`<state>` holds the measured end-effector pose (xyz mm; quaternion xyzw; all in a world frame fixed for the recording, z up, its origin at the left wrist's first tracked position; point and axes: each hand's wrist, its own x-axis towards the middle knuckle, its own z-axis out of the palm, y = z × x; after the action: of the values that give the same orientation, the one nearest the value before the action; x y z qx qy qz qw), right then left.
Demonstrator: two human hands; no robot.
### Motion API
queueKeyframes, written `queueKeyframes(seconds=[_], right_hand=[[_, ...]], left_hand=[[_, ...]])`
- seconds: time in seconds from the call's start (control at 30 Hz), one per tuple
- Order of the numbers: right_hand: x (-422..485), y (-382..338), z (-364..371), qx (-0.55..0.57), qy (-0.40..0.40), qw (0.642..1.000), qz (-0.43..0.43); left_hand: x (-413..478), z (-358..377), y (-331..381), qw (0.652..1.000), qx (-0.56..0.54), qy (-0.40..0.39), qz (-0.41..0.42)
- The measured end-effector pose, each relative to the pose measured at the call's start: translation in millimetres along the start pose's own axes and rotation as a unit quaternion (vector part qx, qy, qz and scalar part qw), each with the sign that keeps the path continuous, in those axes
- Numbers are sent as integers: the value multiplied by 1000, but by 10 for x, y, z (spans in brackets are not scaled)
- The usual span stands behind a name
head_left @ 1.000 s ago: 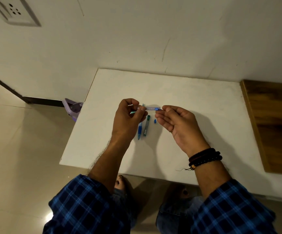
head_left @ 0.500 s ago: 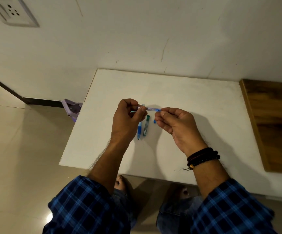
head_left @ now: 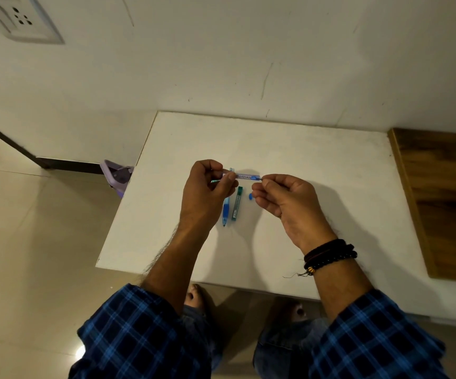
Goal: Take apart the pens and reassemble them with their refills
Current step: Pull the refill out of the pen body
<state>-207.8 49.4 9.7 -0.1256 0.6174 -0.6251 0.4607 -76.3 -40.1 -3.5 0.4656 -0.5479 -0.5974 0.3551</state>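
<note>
My left hand [head_left: 207, 192] pinches a thin clear tube with blue print [head_left: 244, 176], held level above the white table [head_left: 317, 165]. The fingertips of my right hand [head_left: 287, 199] close on the tube's right end, where something small and dark shows; I cannot tell what it is. Below the tube a blue pen [head_left: 225, 212] lies on the table, partly hidden by my left hand. A green tube [head_left: 236, 203] lies right beside it. A small blue cap [head_left: 250, 197] rests next to my right fingers.
The table stands against a white wall, with a wooden surface [head_left: 445, 198] along its right side. A purple object [head_left: 117, 176] sits on the floor at the table's left edge. My bare feet show under the near edge.
My right hand has curled from open fingers into a pinch at the tube's right end. My left hand has held the tube almost still.
</note>
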Motion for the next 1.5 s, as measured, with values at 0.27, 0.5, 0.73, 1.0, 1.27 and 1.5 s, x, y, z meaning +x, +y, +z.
queueKeyframes(seconds=[0.27,0.5,0.73,1.0,1.27,1.5], right_hand=[[12,-9,-37,-29,18,999,-16],[44,-6,-37,-82,38,994,-57],[64,23,-50,-142,50,983,-104],[50,13,-46,-163,52,978,-122],[44,-11,-26,-160,58,975,-144],[31,-43,8,-149,72,971,-170]], left_hand=[[1,-6,10,999,-33,7,-32],[9,-14,3,996,-65,7,-65],[13,-16,-37,995,-61,-1,-78],[29,-32,-71,993,-71,-9,-95],[38,-31,-103,989,-95,-20,-109],[59,-40,-107,982,-136,-30,-129]])
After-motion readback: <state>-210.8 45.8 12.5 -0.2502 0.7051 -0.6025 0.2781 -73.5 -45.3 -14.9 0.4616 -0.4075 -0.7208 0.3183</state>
